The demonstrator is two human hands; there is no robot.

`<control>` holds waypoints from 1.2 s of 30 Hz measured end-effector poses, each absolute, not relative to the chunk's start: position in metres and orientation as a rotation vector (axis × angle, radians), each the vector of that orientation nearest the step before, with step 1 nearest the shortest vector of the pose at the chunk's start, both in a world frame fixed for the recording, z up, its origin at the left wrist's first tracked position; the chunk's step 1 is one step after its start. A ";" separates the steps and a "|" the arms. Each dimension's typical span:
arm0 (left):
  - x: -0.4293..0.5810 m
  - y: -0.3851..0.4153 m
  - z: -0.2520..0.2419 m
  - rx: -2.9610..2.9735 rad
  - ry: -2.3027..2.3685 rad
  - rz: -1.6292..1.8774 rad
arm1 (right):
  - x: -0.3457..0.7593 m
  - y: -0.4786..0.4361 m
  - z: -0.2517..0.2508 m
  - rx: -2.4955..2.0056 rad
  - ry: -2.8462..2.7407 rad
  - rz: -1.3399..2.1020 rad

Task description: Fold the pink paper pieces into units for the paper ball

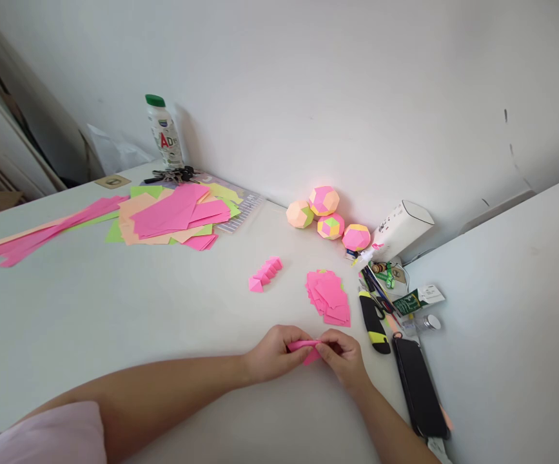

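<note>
A small piece of pink paper [312, 356], partly folded, is held between my two hands near the table's front. My left hand [275, 353] pinches its left end between thumb and fingers. On the other end, my right hand [344, 357] grips with thumb and fingertips. Fingers hide much of the paper. Just beyond my hands lies a loose stack of pink paper pieces [328, 298]. Farther left stands a short row of folded pink paper units [265, 274].
Several paper balls [330, 226] sit against the wall. Coloured sheets [173, 216] and long strips [61, 229] lie at the left, near a bottle [164, 132] and keys [173, 174]. A utility knife [374, 322], a phone [420, 386] and a small jar [421, 324] line the right side.
</note>
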State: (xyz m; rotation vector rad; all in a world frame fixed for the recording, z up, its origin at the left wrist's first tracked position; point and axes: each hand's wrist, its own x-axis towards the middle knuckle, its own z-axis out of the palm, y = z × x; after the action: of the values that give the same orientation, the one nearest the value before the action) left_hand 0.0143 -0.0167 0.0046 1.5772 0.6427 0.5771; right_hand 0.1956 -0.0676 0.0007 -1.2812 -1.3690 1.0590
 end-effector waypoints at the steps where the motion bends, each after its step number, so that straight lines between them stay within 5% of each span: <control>1: 0.014 -0.017 0.005 1.578 0.644 0.578 | 0.196 -0.068 0.001 -1.284 -1.383 1.047; 36: 0.020 -0.015 0.003 1.290 0.727 0.535 | 0.190 -0.073 0.003 -1.355 -1.338 1.045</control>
State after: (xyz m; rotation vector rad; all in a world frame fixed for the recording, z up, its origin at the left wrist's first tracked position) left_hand 0.0197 -0.0153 0.0033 1.2903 0.7275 0.5346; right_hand 0.1900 -0.0732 0.0031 -1.3554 -1.3383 1.0447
